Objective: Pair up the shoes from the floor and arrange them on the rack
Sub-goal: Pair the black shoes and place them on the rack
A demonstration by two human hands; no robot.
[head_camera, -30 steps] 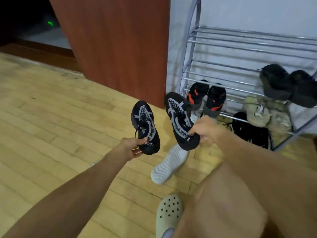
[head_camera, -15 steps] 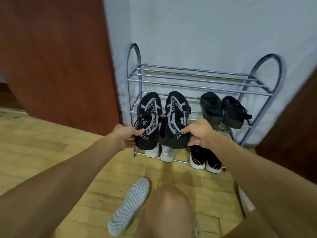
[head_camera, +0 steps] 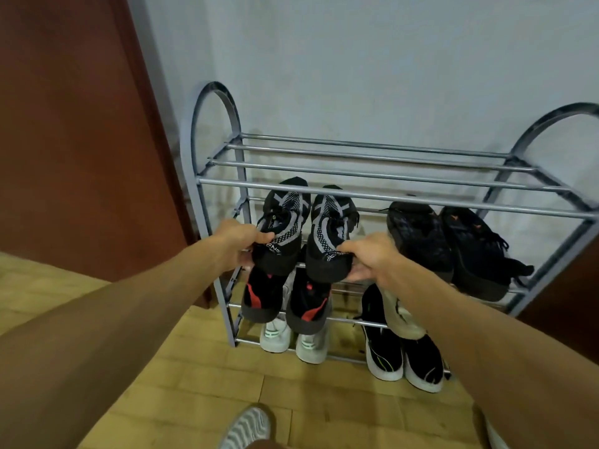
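Left hand (head_camera: 238,246) pinches heel of left black knit shoe (head_camera: 283,228); right hand (head_camera: 369,254) pinches heel of right black knit shoe (head_camera: 329,234). Toes already under rack (head_camera: 382,194) top bar, second shelf. Advice: slide both in level, soles flat on bars, heels aligned, clear of black pair (head_camera: 450,244) alongside.

Black knit with grey criss-cross bands and white heel lettering is seen on the sneaker pair (head_camera: 304,228) gripped by the fingers (head_camera: 264,237). Below them, black shoes with red accents (head_camera: 285,299) are seen; beneath, white sneakers (head_camera: 293,340). The rack (head_camera: 382,189) is silver-grey.
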